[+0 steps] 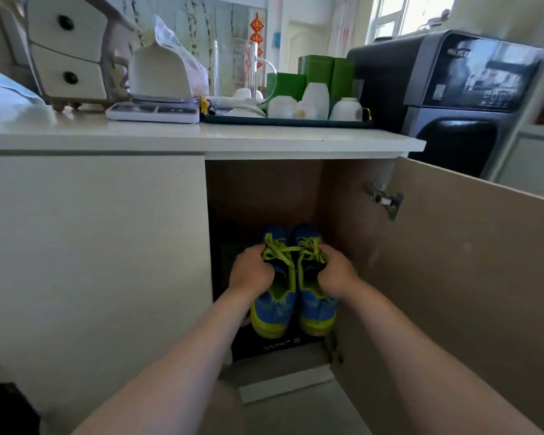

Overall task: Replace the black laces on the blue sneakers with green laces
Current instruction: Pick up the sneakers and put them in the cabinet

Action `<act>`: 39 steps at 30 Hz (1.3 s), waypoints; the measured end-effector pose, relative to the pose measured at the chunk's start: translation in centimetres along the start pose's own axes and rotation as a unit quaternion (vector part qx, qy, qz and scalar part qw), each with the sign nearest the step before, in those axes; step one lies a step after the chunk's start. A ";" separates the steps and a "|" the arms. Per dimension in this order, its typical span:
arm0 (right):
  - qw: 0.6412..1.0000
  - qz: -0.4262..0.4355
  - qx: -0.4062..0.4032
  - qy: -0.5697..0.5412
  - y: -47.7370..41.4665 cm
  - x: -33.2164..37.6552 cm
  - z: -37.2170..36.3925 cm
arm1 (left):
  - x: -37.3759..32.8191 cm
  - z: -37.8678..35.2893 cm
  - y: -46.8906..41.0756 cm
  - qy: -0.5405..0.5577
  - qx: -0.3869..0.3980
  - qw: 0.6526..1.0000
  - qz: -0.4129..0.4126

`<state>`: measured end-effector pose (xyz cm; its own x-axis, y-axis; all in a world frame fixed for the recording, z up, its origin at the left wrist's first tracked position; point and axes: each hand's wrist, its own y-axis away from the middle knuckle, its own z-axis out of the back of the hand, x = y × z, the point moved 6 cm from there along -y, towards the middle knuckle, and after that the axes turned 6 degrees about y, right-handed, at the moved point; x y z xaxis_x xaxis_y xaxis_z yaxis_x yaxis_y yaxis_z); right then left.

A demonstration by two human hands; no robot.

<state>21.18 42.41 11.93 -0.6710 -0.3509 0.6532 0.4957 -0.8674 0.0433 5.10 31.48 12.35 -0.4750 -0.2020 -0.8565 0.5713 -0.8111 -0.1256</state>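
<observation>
On the cabinet point(91, 246) top, at its left end, stands a cream drawer unit point(66, 51) with two dark knobs. Further right on the cabinet top lie a flat white device point(153, 113) and a white box point(157, 73) with a crumpled clear bag on it. Towards the right half of the cabinet top is a dark tray point(283, 122) carrying white cups point(346, 109) and a glass jug point(236, 67), with green boxes point(315, 70) at the tray's back.

Below, the cabinet's left front is closed and its right compartment is open. In that opening the left hand point(252, 273) grasps the left sneaker point(274, 310), fingers curled over its collar. Green laces point(281, 250) are threaded through both shoes, and their loose ends cross between the two hands. The right hand point(338, 276) grasps the right sneaker point(317, 309) the same way. Both sneakers are blue with yellow-green soles, side by side and touching, heels towards the camera, over a black box point(277, 346) on the cabinet floor; whether they rest on it I cannot tell.

The cabinet door point(453, 293) stands swung open to the right, its metal hinge point(383, 198) showing. Beyond the cabinet's right end sits a black appliance point(453, 98)
</observation>
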 end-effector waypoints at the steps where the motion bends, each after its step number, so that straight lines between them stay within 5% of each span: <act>1: 1.000 0.000 0.006 0.003 -0.9 0.1 -0.2 | 0.2 -0.2 -0.9 0.006 0.002 1.000 0.003; 6: 1.000 0.006 0.014 -0.009 -3.5 -0.8 -1.1 | 1.6 -1.5 -3.6 0.016 0.036 0.999 0.009; 13: 0.991 0.049 -0.081 -0.093 -1.7 -1.8 -0.1 | 2.1 -2.1 -1.9 0.132 0.097 0.986 -0.013; 19: 0.970 0.219 -0.061 0.081 2.6 -1.8 -2.7 | 3.4 -3.5 1.6 -0.107 0.169 0.970 -0.139; 22: 0.945 0.241 -0.051 0.214 2.4 -1.8 -3.9 | 3.3 -4.0 2.1 -0.181 0.134 0.958 -0.179; 39: 0.918 0.168 -0.083 0.351 -3.6 -1.5 -1.9 | 0.4 -8.3 -4.5 -0.181 0.124 0.963 -0.156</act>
<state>19.39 45.38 9.36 -0.7148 -0.6981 -0.0408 0.6873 -0.6906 -0.2253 7.90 39.63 8.46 -0.8251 -0.0685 -0.5608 0.2065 -0.9605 -0.1865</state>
